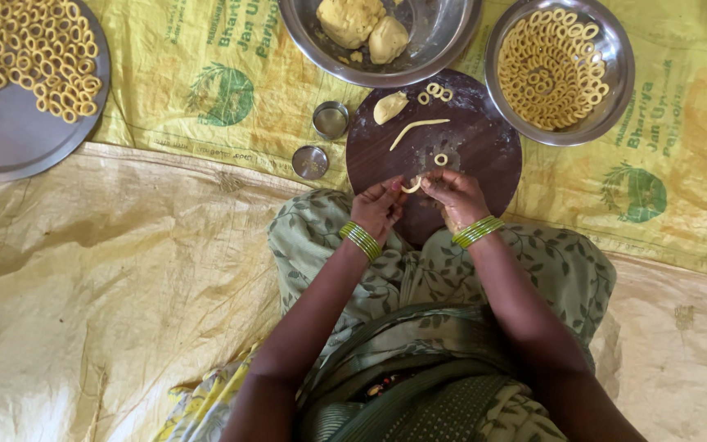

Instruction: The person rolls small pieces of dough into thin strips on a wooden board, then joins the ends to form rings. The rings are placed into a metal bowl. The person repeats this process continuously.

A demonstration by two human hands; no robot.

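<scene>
Head view: left hand (378, 206) and right hand (454, 194) met, palms down, over near edge of round wooden board (484, 139), fingertips of both pinched on curved dough strip (412, 185).

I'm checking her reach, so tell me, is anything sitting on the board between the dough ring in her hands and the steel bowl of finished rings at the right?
Nothing visible blocks it. Both hands, left and right, pinch the dough ring at the board's near edge. One loose ring lies just beyond it, flat. From there, bare board runs to the bowl.
</scene>
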